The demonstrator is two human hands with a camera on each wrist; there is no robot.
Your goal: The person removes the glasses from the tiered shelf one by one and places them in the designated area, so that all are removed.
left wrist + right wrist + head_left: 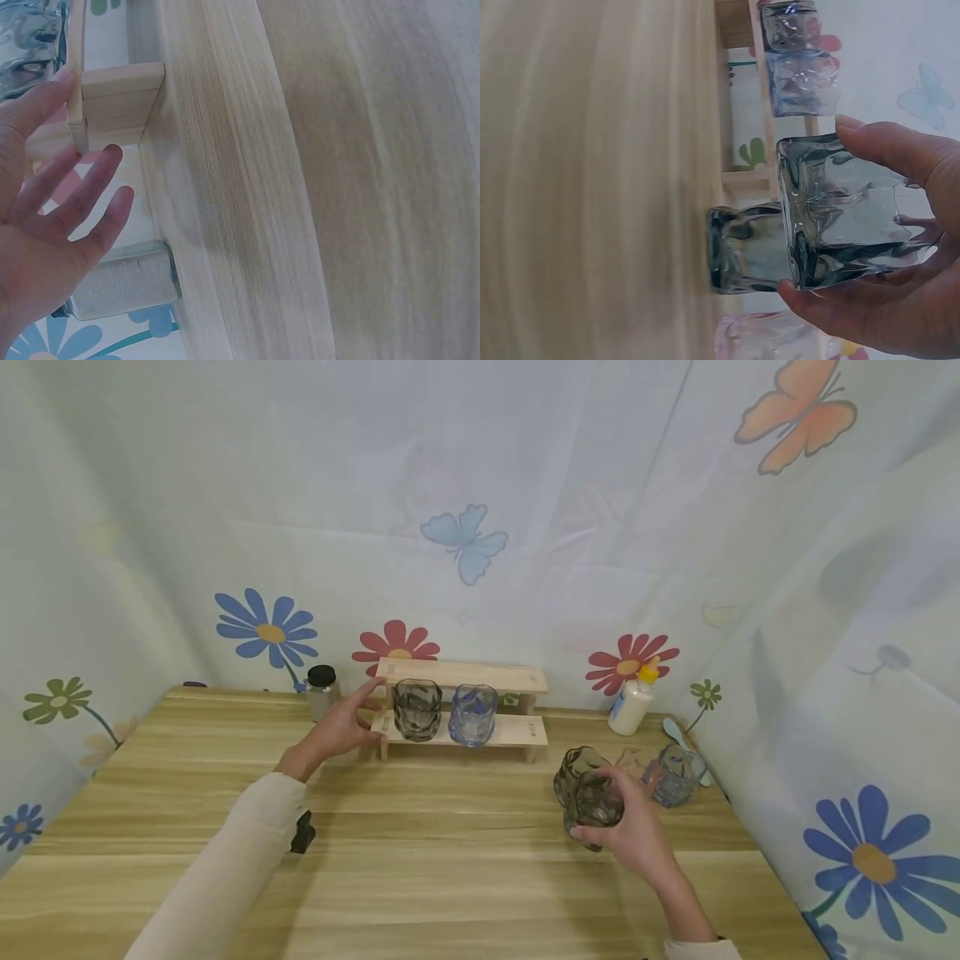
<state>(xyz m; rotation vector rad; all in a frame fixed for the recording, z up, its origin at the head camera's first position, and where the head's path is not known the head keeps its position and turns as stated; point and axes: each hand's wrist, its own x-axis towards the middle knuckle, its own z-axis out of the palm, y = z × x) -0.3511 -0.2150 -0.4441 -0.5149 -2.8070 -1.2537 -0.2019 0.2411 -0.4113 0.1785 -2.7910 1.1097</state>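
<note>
My right hand (630,827) grips a grey tumbler (855,217) between thumb and fingers, held off the table. Just behind it a second grey tumbler (581,767) stands on the table. At the left end of a two-tier wooden rack (465,673), my left hand (341,727) has spread fingers; a fingertip (64,79) touches the lower board near its end. On that lower board a grey tumbler (417,710) and a bluish clear tumbler (472,717) stand side by side.
Right of the held tumbler are a pink glass (769,337) and a clear bluish glass (677,777). Behind them stand a white bottle with a yellow cap (632,703) and a pale spoon (675,731). A black-lidded jar (322,693) stands left; a small black object (303,833) lies beside the left sleeve.
</note>
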